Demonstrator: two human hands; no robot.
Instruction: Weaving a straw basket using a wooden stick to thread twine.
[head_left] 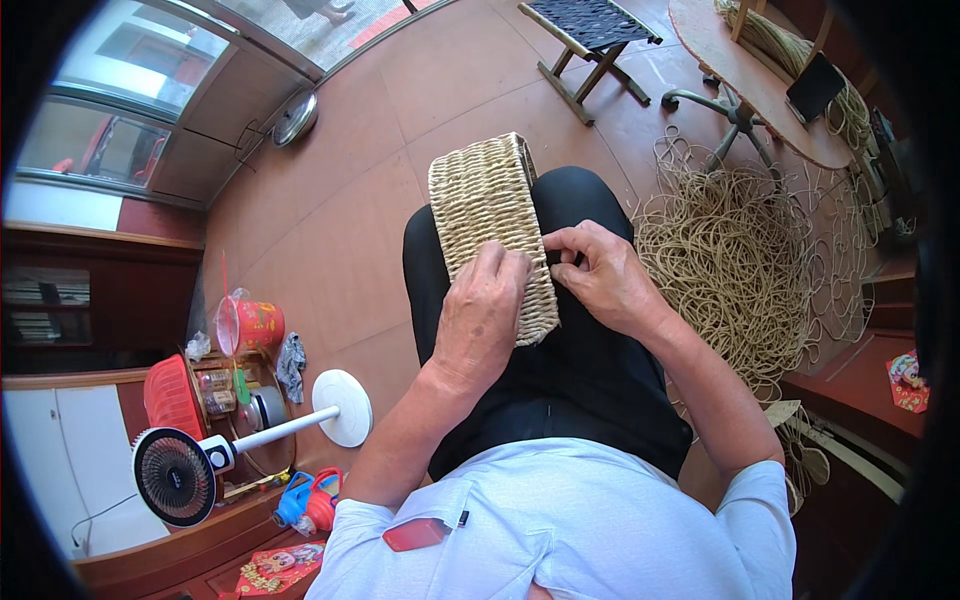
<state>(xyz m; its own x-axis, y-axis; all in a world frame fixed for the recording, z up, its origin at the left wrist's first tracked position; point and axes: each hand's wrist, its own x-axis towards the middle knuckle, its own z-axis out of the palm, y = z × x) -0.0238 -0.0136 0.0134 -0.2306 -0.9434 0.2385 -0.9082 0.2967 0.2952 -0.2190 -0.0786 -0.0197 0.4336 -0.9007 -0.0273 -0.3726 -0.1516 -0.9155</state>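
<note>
A long, narrow woven basket [482,195] of twisted straw-coloured cord lies across my lap, its open side facing right. My left hand [478,315] rests over its near part, fingers bent and gripping the weave close to the right edge. Just off that edge, my right hand [605,278] is closed in a pinch, thumb against forefinger. Whatever strand it may hold is too thin to make out. The basket's inside is mostly hidden from here.
A big tangled heap of cord [740,260] lies on the floor to my right. Ahead stands a folding stool [590,30], with a round table [760,70] beyond it. On my left are a white fan [265,435], a red bucket [258,325] and a blue jug [295,500].
</note>
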